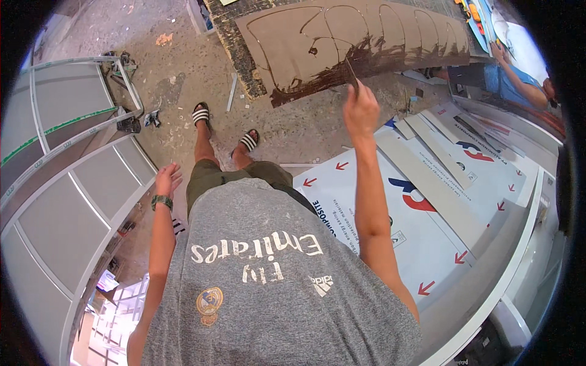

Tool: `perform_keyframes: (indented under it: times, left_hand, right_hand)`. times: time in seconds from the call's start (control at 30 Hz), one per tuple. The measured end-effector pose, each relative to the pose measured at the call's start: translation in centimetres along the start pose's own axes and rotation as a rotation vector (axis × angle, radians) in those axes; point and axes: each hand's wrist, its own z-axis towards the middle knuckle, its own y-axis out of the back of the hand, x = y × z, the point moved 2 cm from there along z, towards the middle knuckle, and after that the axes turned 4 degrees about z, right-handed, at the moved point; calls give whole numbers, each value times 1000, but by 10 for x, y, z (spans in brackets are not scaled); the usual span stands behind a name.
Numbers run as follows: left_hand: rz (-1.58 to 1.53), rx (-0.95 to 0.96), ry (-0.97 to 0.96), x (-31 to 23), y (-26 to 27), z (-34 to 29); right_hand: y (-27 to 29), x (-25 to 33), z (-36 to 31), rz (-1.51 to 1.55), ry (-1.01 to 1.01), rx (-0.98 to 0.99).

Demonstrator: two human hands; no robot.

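My right hand (360, 108) grips a thin flat spreader (352, 70), its edge down on a brown board (299, 46). Wavy beads of dark brown glue (323, 27) run over the board's far part. Along the near edge the glue is smeared into a dark, streaky band (390, 56). The board lies on a rough, stained worktable (235, 43). Away from it, at my left side, hangs my left hand (168, 181), fingers loosely apart and nothing visible in it. A watch is on that wrist.
Grey framed panels (91, 201) stand at the left. White printed sheets (360, 195) with loose grey strips (433, 189) lie at the right. Another person's arm (519, 76) reaches over the far right, near orange tools (476, 18). Scraps litter the floor (171, 79).
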Motion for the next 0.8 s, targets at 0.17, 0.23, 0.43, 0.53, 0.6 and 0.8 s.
perform_keyframes:
  times: [0.17, 0.23, 0.43, 0.53, 0.6, 0.8]
  left_hand:
    - [51, 42, -39, -20, -23, -4]
    - [62, 35, -32, -18, -22, -6]
    - [105, -43, 29, 4, 5, -22]
    - [135, -84, 61, 10, 11, -18]
    - [87, -101, 75, 20, 22, -15]
    - [54, -91, 88, 31, 19, -12]
  right_hand:
    - [-46, 87, -24, -93, 66, 253]
    - [-53, 138, -49, 33, 178, 274]
    - [-23, 74, -4, 78, 71, 61]
    - [-46, 91, -10, 7, 102, 144]
    - [-51, 123, -20, 61, 161, 145]
    - [-33, 78, 7, 27, 14, 116]
